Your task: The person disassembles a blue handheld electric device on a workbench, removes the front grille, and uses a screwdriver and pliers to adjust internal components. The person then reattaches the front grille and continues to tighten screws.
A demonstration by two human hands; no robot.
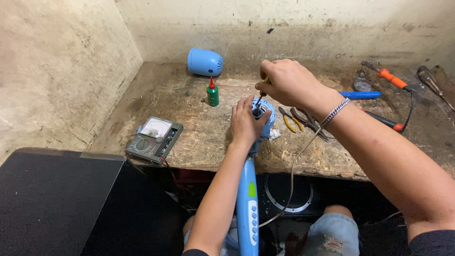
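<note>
My left hand (246, 122) wraps around the round blue head of a fan body (268, 124) that rests on the bench edge. Its long blue stem (247, 204) with buttons runs down toward my lap. My right hand (286, 83) grips a screwdriver (260, 100) with a yellowish handle and points its shaft down into the middle of the blue head. A thin grey cord (296, 161) hangs from the head over the bench edge.
On the worn wooden bench (189, 137) lie a grey multimeter (154, 139), a small green bottle with a red tip (213, 92), a blue domed cover (204, 62), pliers (303, 121), a blue pen-like tool (360, 95) and orange-handled tools (392, 79). A black box (57, 199) stands at the lower left.
</note>
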